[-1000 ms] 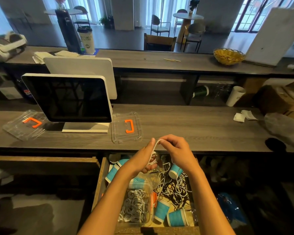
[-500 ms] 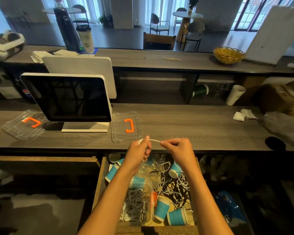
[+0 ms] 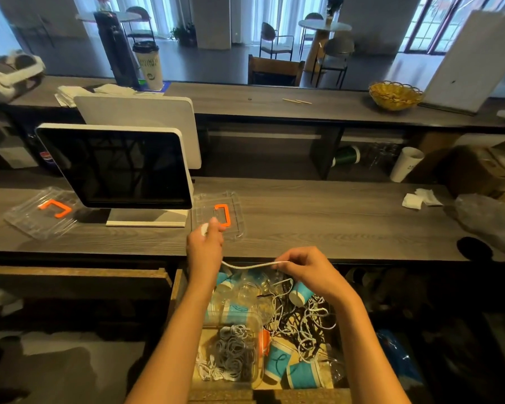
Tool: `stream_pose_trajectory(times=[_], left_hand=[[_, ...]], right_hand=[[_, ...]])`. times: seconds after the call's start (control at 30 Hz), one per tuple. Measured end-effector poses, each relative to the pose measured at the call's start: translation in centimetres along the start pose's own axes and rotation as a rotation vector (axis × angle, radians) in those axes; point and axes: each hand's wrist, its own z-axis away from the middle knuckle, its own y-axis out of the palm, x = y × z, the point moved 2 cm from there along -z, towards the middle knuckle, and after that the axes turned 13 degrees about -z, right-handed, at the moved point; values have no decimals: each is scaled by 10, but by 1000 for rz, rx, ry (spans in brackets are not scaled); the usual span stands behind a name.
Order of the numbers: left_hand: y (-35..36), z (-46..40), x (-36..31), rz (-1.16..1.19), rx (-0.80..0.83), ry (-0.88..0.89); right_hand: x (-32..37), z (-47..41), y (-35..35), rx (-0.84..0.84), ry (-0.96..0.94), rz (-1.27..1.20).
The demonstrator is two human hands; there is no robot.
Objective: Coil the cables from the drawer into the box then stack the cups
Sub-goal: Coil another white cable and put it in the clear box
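My left hand (image 3: 206,247) grips one end of a white cable (image 3: 251,265), whose tip shows above the fist. My right hand (image 3: 306,269) pinches the same cable further along, so a short stretch hangs between the hands above the open drawer (image 3: 178,290). In the drawer a clear plastic box (image 3: 231,354) holds several coiled cables. To its right lies a tangle of white and black cables (image 3: 301,325). Blue paper cups (image 3: 277,361) lie loose around it, one (image 3: 301,293) just under my right hand.
A clear lid with an orange handle (image 3: 220,214) lies on the counter behind my left hand, another (image 3: 43,212) at the far left. A touchscreen terminal (image 3: 117,167) stands between them. Tissues (image 3: 419,198) and a plastic bag (image 3: 490,220) sit at the right.
My hands have drawn apart. The left hand rose over the counter edge, the right moved down and right, and the cable now stretches between them.
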Motion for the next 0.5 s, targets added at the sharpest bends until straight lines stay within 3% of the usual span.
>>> stream_pose_trajectory(times=[0.07,0.13,0.23,0.37,0.5], left_hand=[[6,0,-2,-427,68,154],[13,4,-5,-568,245,199],[24,24,-11,-506,554,160],[30,46,-11,-144,899,-119],[30,50,-19,38,1196,-79]], right_hand=[[6,0,5,98,-33,13],[15,1,9,141,-87,-68],[26,0,15,109,-171,-208],[24,-6,17,-70,-213,-275],[15,-11,12,-246,-194,-300]])
